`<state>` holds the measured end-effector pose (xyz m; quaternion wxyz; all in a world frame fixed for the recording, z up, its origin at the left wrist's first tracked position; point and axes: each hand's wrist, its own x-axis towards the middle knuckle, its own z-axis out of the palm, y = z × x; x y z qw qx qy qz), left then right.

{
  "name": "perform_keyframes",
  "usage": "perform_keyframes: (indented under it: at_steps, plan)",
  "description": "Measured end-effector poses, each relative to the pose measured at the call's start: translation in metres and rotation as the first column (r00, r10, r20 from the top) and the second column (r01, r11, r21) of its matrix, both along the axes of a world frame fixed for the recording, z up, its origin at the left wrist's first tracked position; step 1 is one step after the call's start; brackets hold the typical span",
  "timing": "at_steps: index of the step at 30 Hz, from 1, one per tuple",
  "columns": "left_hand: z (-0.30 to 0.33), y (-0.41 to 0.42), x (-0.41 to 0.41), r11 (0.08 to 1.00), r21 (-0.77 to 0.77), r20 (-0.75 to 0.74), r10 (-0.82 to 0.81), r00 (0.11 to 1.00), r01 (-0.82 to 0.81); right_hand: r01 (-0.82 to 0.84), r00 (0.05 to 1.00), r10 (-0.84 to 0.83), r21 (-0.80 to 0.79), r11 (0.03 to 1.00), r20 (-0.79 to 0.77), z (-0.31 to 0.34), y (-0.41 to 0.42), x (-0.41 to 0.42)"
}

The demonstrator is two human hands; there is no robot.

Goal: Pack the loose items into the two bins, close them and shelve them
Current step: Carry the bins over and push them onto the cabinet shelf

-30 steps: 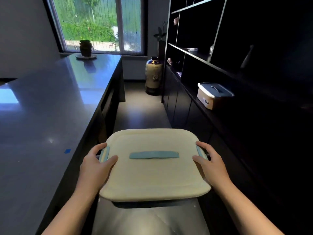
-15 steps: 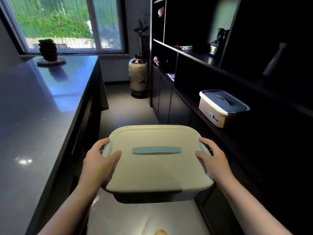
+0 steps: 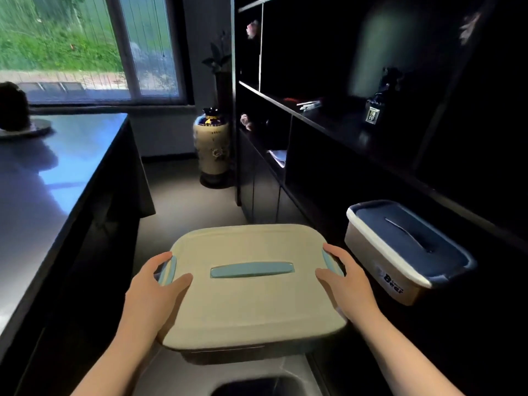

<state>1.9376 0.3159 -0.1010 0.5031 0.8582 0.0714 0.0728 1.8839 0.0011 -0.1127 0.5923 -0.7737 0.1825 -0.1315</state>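
Carrying the cream-lidded bin (image 3: 251, 284) level, left hand (image 3: 151, 292) and right hand (image 3: 347, 284) clamped on its end latches, suits sliding it onto the shelf (image 3: 485, 324) beside the blue-lidded bin (image 3: 400, 247).

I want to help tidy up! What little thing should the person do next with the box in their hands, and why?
Probably swing the cream-lidded bin to the right, toward the dark shelf. The left hand and right hand grip its sides, its lid is on, and the blue-lidded bin already sits on that shelf with bare space beside it.
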Motion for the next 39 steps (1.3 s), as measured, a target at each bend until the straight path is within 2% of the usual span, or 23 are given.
perform_keyframes:
  at_steps: [5,13,21,24,28,33,37,39]
  plan:
    - [-0.011,-0.025,0.122,0.994,0.068,0.011,-0.090,0.996,0.089,0.108,0.994,-0.109,-0.015,0.994,-0.013,-0.013,-0.011,0.087]
    - [-0.018,-0.079,0.311,0.935,0.058,-0.051,-0.348,0.936,0.351,0.338,0.941,-0.337,0.030,0.941,-0.026,-0.019,-0.017,0.188]
    - [-0.052,-0.161,0.422,0.839,0.006,-0.151,-0.537,0.830,0.544,0.467,0.884,-0.466,0.162,0.869,-0.047,-0.061,-0.064,0.251]
    - [-0.063,-0.198,0.454,0.815,-0.015,-0.177,-0.573,0.801,0.579,0.512,0.859,-0.508,0.152,0.845,-0.067,-0.081,-0.087,0.272]
    - [-0.073,-0.250,0.500,0.757,0.005,-0.180,-0.643,0.745,0.654,0.613,0.788,-0.607,0.054,0.788,-0.101,-0.099,-0.106,0.295]
    - [-0.078,-0.308,0.534,0.696,0.051,-0.179,-0.699,0.692,0.716,0.710,0.665,-0.731,-0.172,0.682,-0.154,-0.097,-0.122,0.320]
    - [-0.078,-0.345,0.552,0.637,0.060,-0.183,-0.750,0.635,0.769,0.759,0.507,-0.842,-0.369,0.537,-0.182,-0.085,-0.120,0.337]
    - [-0.080,-0.362,0.563,0.597,0.071,-0.173,-0.782,0.599,0.799,0.744,0.457,-0.873,-0.465,0.480,-0.170,-0.083,-0.115,0.344]
